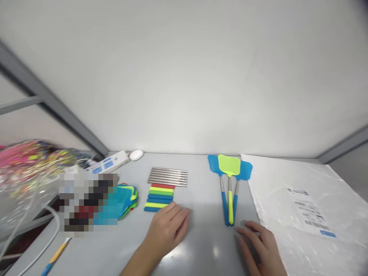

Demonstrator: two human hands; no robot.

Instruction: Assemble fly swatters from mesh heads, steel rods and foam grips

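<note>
My left hand rests on the desk with loosely curled fingers, seemingly holding nothing. Its knuckles overlap the right ends of the nearest coloured handle grips, which lie in a column of red, yellow, green and blue. Just beyond the grips is a row of thin metal rods. My right hand is open, fingers apart, near the handle ends of three fly swatters. A yellow-green fly swatter lies over two blue ones, a left one and a right one, their handles converging toward me.
Loose swatter heads are piled at the left, partly behind a blurred patch. A power strip and white mouse sit by the wall. White plastic packaging with a label covers the right side. Bagged colourful items fill the far left.
</note>
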